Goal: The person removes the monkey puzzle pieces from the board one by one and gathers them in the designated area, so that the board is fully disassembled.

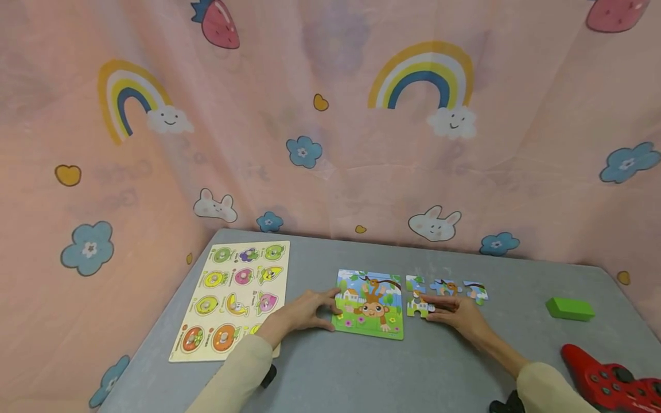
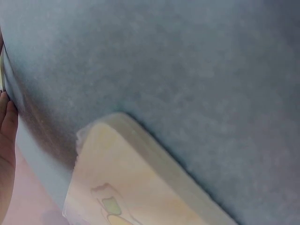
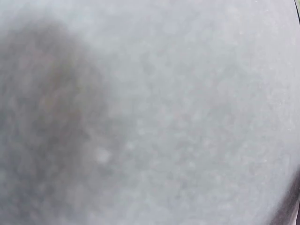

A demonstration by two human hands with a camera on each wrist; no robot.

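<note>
Controller (image 1: 609, 378) at four o'clock; left fingers (image 1: 324, 300) spread against board (image 1: 369, 307), right fingers (image 1: 440, 300) pinching corner (image 1: 416, 306); I judge its joining begun, two pieces (image 1: 445, 285) outstanding.

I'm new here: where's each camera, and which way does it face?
Head: on the head, facing forward-down at the puzzle; left hand, right hand show.
Left wrist: on that wrist, facing table and fruit board; that hand's fingers show.
Right wrist: on that wrist, facing the table; no hand discernible.
Shared: fruit board, in head and left wrist.
</note>
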